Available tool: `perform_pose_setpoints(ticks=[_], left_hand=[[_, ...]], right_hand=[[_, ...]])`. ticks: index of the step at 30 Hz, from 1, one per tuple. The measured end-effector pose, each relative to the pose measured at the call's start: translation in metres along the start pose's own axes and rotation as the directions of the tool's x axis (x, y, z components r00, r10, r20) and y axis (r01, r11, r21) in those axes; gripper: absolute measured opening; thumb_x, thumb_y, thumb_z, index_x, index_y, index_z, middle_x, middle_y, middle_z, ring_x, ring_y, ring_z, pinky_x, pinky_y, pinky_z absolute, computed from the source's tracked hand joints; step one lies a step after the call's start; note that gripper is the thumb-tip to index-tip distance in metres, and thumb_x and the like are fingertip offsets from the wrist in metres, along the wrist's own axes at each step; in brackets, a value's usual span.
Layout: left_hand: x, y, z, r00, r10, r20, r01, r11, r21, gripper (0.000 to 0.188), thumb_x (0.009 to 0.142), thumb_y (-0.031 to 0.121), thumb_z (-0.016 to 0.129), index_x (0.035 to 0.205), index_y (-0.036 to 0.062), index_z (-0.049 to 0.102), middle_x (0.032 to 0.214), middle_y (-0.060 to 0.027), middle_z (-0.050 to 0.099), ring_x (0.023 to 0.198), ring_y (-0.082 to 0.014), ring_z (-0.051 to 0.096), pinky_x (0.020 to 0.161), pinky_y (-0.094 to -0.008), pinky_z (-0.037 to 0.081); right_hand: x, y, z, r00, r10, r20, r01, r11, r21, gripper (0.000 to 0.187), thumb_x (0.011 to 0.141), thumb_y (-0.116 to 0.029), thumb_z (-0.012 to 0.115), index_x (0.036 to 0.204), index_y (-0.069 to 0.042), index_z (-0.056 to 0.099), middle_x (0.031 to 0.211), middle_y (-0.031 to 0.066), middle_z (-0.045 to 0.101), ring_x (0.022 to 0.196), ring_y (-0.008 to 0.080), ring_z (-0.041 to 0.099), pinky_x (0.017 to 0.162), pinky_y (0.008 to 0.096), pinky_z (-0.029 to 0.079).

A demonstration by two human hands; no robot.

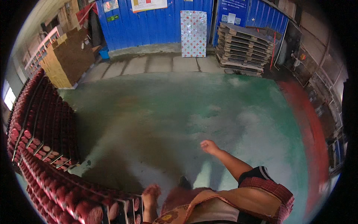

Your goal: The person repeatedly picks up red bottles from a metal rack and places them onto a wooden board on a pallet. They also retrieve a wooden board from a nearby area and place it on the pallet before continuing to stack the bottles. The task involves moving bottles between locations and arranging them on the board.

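Observation:
My right hand (209, 146) is held out over the green floor, its fingers curled in and nothing seen in them. Lower down, my left hand (151, 194) is smeared by motion, so its fingers cannot be made out. It is beside the end of a rack (78, 201) stacked with dark red, round-ended pieces whose kind I cannot tell. An apron (238, 198) with a brown front and dark red checked edges covers my body.
Another rack (44, 123) of the same red pieces stands at the left. Behind it is a brown box-like block (69, 56). Wooden pallets (244, 48) are stacked at the far right, beside a fruit-patterned panel (193, 33) against a blue wall (149, 28). A red strip (304, 127) edges the green floor.

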State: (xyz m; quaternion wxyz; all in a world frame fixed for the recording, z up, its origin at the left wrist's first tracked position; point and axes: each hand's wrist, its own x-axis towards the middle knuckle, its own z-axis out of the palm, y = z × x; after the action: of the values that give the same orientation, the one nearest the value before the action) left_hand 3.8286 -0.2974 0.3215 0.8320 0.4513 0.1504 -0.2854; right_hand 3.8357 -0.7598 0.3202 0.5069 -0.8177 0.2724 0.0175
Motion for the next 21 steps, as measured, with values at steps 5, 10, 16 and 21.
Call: perform_pose_setpoints(ticks=[5,10,16,21], left_hand=[[0.146,0.112,0.101,0.994,0.094,-0.051,-0.095,0.995,-0.015,0.012,0.090,0.009,0.062,0.099,0.0000,0.064,0.089,-0.0092,0.068,0.072,-0.0140,0.060,0.062,-0.0257,0.047],[0.352,0.206,0.131,0.962,0.270,0.036,-0.272,0.960,0.063,0.016,0.090,0.012,0.064,0.102,0.0013,0.063,0.093,-0.0097,0.070,0.075,-0.0148,0.063,0.064,-0.0249,0.049],[0.531,0.220,0.048,0.911,-0.033,-0.411,0.248,0.840,0.482,0.013,0.090,0.012,0.063,0.099,0.0031,0.064,0.090,-0.0073,0.069,0.073,-0.0163,0.064,0.062,-0.0283,0.051],[0.601,0.271,-0.022,0.704,-0.286,-0.650,0.498,0.851,0.165,0.014,0.089,0.016,0.063,0.099,0.0062,0.064,0.090,-0.0071,0.069,0.073,-0.0180,0.064,0.063,-0.0316,0.051]], right_hand=[[0.091,0.041,-0.128,0.950,0.265,-0.167,-0.222,0.946,0.238,0.015,0.086,-0.012,0.064,0.099,-0.008,0.067,0.088,0.0046,0.067,0.076,0.0187,0.064,0.065,0.0353,0.052],[0.264,0.037,-0.203,0.937,0.206,-0.281,-0.258,0.952,-0.162,0.018,0.083,-0.013,0.068,0.101,-0.007,0.066,0.085,0.0064,0.068,0.070,0.0167,0.063,0.061,0.0326,0.051],[0.568,-0.114,-0.106,0.996,0.087,0.020,-0.088,0.993,0.080,0.029,0.081,-0.014,0.074,0.106,-0.002,0.066,0.088,0.0076,0.070,0.073,0.0158,0.064,0.063,0.0302,0.052],[0.795,-0.353,0.080,0.918,0.005,0.396,-0.123,0.954,0.274,0.029,0.090,-0.011,0.064,0.118,-0.003,0.059,0.092,0.0110,0.070,0.076,0.0157,0.063,0.065,0.0300,0.052]])
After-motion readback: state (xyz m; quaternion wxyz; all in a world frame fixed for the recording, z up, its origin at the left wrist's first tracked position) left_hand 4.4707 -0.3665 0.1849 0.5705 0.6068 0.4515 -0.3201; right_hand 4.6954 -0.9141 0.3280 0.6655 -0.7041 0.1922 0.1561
